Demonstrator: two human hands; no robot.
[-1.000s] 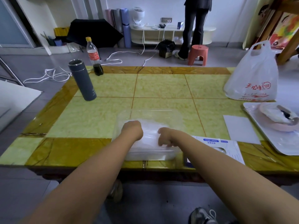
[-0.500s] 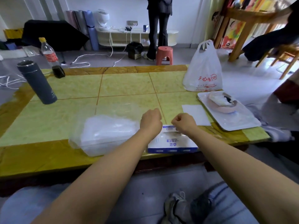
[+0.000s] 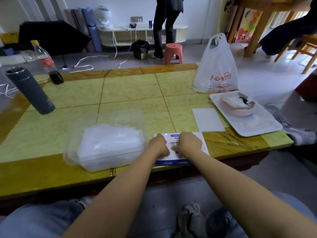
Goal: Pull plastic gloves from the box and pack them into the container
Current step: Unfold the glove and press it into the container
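I have my left hand [image 3: 158, 146] and right hand [image 3: 189, 143] on the box [image 3: 173, 162], just right of the container [image 3: 72, 157] at the worktop's [image 3: 130, 90] near edge. Both hands' fingers curl at the opening, but I cannot tell if they pinch anything. The gloves [image 3: 109, 140] look filmy, light and slippery, so I'd pinch one layer at the slot.

Both bare forearms reach forward. Left hand [image 3: 158, 146] and right hand [image 3: 188, 143] sit side by side, knuckles up, fingers curled under.

Bare forearms [image 3: 120, 191], grey trousers [image 3: 34, 222], grey sneaker [image 3: 189, 220]
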